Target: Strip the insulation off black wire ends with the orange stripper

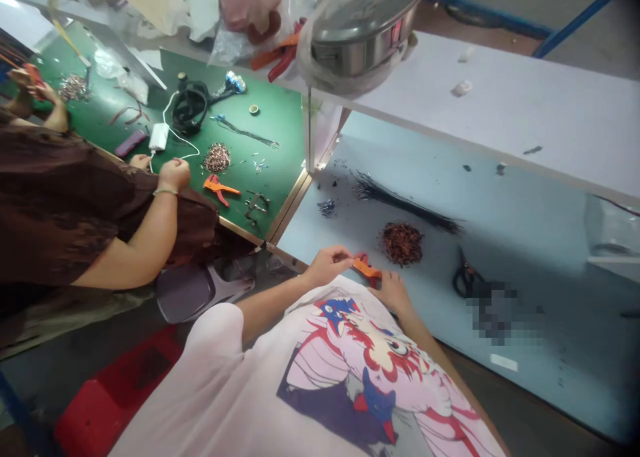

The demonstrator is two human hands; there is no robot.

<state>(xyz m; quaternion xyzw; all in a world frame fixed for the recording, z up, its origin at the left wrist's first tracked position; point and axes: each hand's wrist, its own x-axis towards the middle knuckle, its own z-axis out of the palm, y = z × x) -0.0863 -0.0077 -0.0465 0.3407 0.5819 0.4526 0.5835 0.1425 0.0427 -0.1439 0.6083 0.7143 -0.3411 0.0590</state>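
At the front edge of the light blue table (540,257), my right hand (396,292) is closed around the handles of an orange and red wire stripper (367,268). My left hand (330,265) pinches its fingertips together beside the tool's red jaw end; whatever sits between them is too small to make out. Just beyond the stripper lies a pile of reddish-brown scraps (401,244). Behind that stretches a bundle of thin dark wires (407,205). A small heap of blue and silver pieces (327,208) is to the left.
Black-handled scissors (465,278) lie to the right, near a blurred patch. A white shelf (500,110) overhangs the back, carrying a lidded metal pot (363,40). On the left, a co-worker's hands (174,175) are at a green table (280,190) with another wire stripper (220,188).
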